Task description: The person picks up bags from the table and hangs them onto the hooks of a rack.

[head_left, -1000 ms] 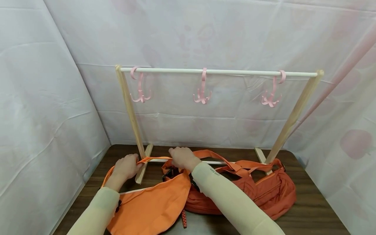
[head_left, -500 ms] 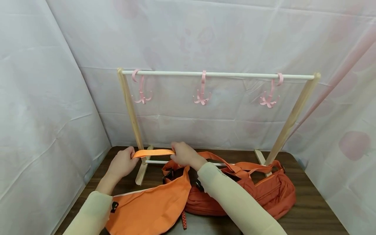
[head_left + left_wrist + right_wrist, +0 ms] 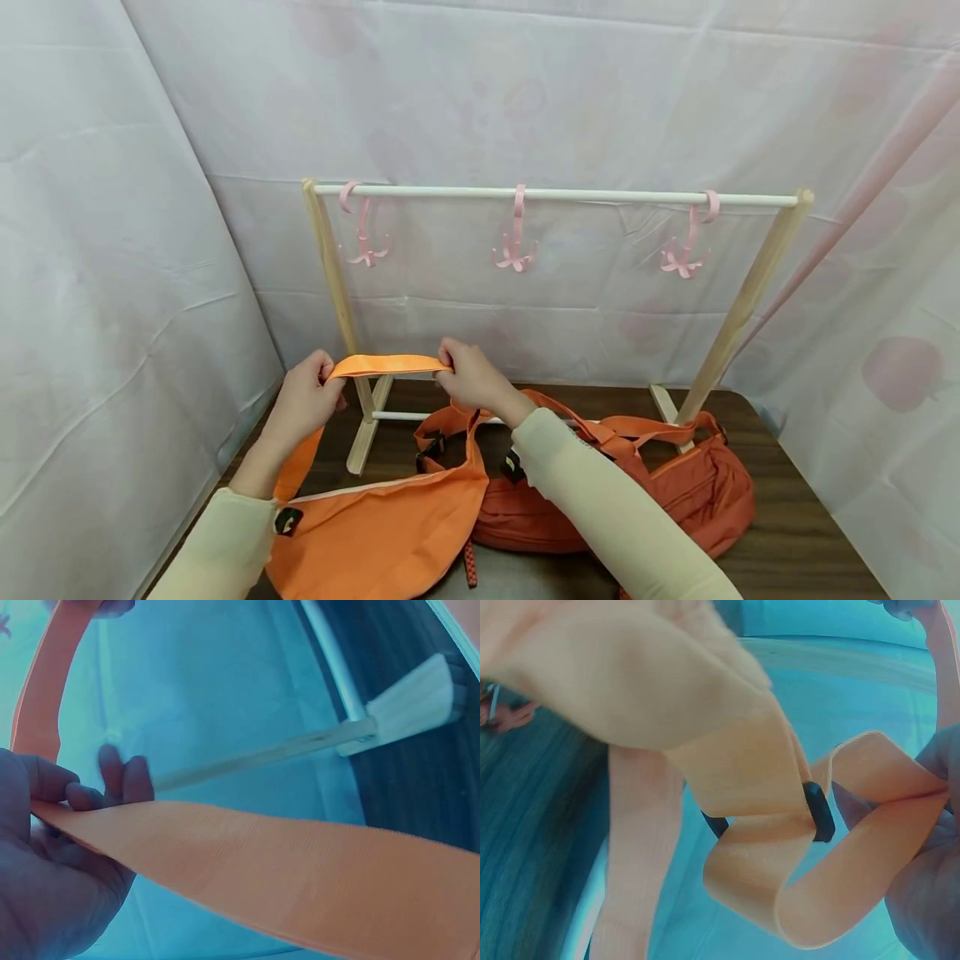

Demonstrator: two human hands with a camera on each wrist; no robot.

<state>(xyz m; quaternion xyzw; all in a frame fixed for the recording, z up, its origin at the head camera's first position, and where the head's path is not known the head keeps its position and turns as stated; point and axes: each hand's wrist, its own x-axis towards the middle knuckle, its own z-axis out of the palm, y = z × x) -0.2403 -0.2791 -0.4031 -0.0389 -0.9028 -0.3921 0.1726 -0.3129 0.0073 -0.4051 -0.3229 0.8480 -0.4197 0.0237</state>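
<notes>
Left hand (image 3: 306, 402), lower left of centre in the head view, grips orange strap (image 3: 390, 364), fingers curled round it. Right hand (image 3: 480, 382), near frame centre, holds the same strap; the stretch between the two hands is raised and roughly level. Orange waist bag (image 3: 382, 529) sits bottom left to bottom centre on dark wood-grain table (image 3: 802, 508), pale zip line along its top, black buckle (image 3: 288, 522) at its upper left corner next to left sleeve (image 3: 217, 546). Left wrist view: strap runs from left hand to lower right of frame. Right wrist view: strap loops at black slider (image 3: 820, 812) near frame centre, right hand at right edge. Rust-red waist bag (image 3: 701, 492) lies lower right, partly hidden by right sleeve (image 3: 607, 500), beside the orange one. Behind: wooden rack with white top rail (image 3: 450, 192) across upper middle, three pink hooks (image 3: 517, 225) hanging left, centre, right. Pale curtain (image 3: 420, 100) fills background.
</notes>
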